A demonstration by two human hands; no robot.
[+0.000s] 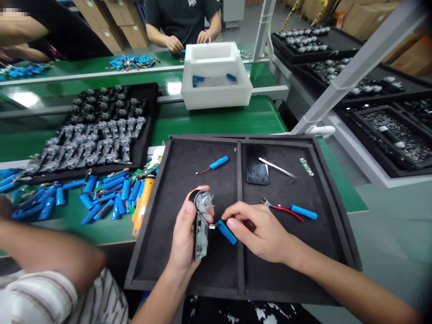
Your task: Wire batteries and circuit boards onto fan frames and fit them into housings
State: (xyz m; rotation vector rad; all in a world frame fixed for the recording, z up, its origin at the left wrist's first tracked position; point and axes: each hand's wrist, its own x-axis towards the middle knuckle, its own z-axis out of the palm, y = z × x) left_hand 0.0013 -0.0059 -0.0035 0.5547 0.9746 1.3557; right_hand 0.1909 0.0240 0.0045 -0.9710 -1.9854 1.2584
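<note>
Nearest me, my left hand [184, 236] clamps a clear grey plastic housing [201, 229], and my right hand [258, 229] pinches a blue cylindrical cell [226, 232]. Tugging could snap the thin red wire [204, 219].

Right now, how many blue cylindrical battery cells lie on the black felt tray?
3: one cell in the left compartment, one cell pinched by the right hand, one cell in the right compartment.

A divided tray [189, 288] sits on the counter [236, 117]. Its left compartment holds a battery cell [218, 162]; its right holds a phone [257, 164], tweezers [276, 167] and a circuit board [306, 166], side by side. Loose cells [114, 182] lie left of it, a parts tray [150, 94] behind them, and a foam box [216, 96] farther back.
</note>
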